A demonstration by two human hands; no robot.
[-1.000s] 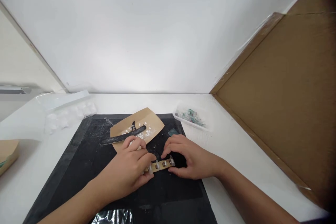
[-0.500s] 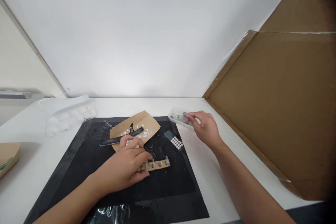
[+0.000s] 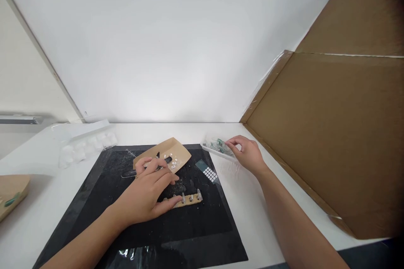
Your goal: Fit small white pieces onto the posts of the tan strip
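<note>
My left hand hovers low over the black mat with its fingers spread and bent. Its thumb lies at the near edge of a tan strip, which carries a row of small clear, nail-shaped tips standing up; the strip's left end is hidden by the hand. Beyond the fingers, a brown paper tray holds white bits and a dark nail file, partly covered by my hand. My right hand has thumb and forefinger pinched at a clear plastic tray of green and clear pieces. Whatever is between the fingertips is too small to name.
A sheet of white round dots lies on the black mat. At the left stand a clear plastic package with white lumps and another paper tray. A cardboard panel rises at the right, a white wall behind.
My left hand has loosened from around the strip, its fingers spreading to the left. My right fingertips have drawn slightly up and right from the plastic tray's contents. The view has shifted slightly.
</note>
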